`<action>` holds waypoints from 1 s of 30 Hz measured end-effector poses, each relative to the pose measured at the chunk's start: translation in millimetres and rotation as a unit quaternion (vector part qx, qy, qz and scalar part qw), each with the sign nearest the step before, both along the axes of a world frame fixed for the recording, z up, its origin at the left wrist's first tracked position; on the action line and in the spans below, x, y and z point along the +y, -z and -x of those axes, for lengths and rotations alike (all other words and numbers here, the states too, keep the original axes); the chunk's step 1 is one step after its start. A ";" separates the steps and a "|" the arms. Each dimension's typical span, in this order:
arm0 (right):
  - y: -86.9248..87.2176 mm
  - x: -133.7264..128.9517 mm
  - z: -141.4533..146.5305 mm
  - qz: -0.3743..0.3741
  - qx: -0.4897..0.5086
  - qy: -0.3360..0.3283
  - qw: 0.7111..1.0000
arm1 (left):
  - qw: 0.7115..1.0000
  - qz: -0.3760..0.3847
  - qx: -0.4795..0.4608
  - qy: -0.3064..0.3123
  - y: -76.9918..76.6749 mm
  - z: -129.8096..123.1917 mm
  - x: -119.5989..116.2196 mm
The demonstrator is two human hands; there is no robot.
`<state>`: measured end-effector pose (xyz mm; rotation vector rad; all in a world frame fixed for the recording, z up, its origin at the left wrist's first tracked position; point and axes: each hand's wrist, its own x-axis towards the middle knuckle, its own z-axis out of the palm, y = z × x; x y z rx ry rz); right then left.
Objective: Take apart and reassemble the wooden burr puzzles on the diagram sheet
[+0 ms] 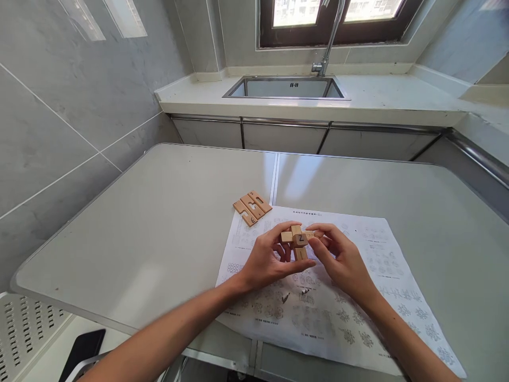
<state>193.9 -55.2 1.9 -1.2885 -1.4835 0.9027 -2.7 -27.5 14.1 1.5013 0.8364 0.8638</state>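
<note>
A wooden burr puzzle [297, 239], made of crossed blocks with a dark letter on the front face, is held up between both hands over a printed sheet. My left hand [270, 254] wraps it from the left, thumb under the lower block and fingers over the top. On the right, my right hand [336, 252] pinches the block that sticks out to that side. The printed instruction sheet [374, 254] lies beneath, with rows of small diagrams. Some flat wooden puzzle pieces [252, 207] with cutouts and markings lie side by side at the sheet's upper left corner.
The pale folding table [159, 212] has a seam down its middle. Two small torn bits [285, 298] lie on the sheet. Beyond the table is a counter with a sink [286, 89] and tap [324, 61]. A black phone-like object [85, 347] rests at lower left, near a perforated white seat [27, 329].
</note>
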 end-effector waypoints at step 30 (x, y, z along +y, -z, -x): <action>1.9 -0.1 0.9 0.038 -0.006 -0.047 0.998 | 0.976 -0.209 0.058 -0.016 13.1 0.0 -1.5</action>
